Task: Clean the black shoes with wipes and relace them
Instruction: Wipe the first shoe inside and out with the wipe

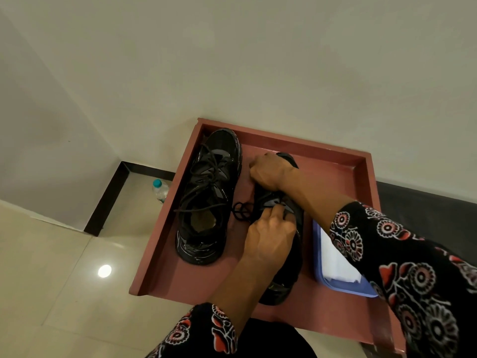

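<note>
Lacing the second black shoe [281, 244] on the counter [180, 275].
My left hand [268, 236] pinches its lace [241, 210]; my right hand [268, 171] grips the toe end, fingers curled.

Both hands and forearms cover most of the right shoe [281, 288]; only its toe, heel and part of the lacing show. The left hand [268, 235] hides what its fingers hold at the laces. The right sleeve [402, 270] hides part of the blue tray [343, 286] and runs off the frame's right edge. The bottle [160, 190] is half behind the counter [165, 223].
</note>
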